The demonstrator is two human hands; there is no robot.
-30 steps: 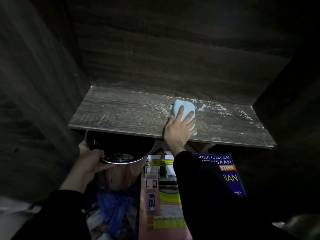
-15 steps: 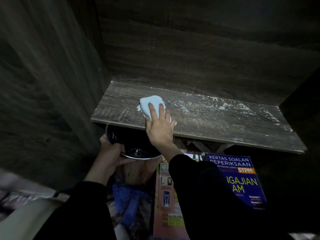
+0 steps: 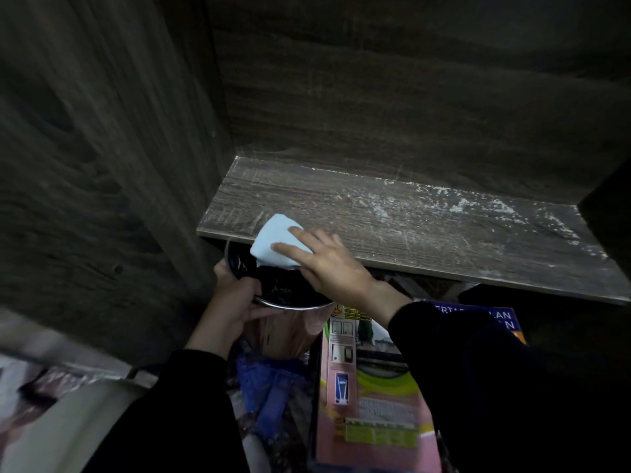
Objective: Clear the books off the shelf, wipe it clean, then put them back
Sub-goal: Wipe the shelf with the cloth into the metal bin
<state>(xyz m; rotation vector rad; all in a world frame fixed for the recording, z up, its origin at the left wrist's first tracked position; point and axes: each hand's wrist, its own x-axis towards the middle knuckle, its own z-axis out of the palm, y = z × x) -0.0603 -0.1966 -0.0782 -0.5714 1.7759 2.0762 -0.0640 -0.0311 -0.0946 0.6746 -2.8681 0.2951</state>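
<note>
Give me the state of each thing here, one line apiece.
shelf, bare of books, white dust toward its right.
cloth, at front left edge, overhanging the bin.
right hand, straight fingers pressing the cloth.
left hand, grips the bin's rim.
bin, open, held under the shelf edge.
pink book, lying flat below.
blue book, below, partly hidden.

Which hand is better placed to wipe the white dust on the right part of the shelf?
Right. The right hand lies on the cloth at the front left edge of the shelf and can sweep toward the white dust. The left hand is busy gripping the bin below that edge.
</note>
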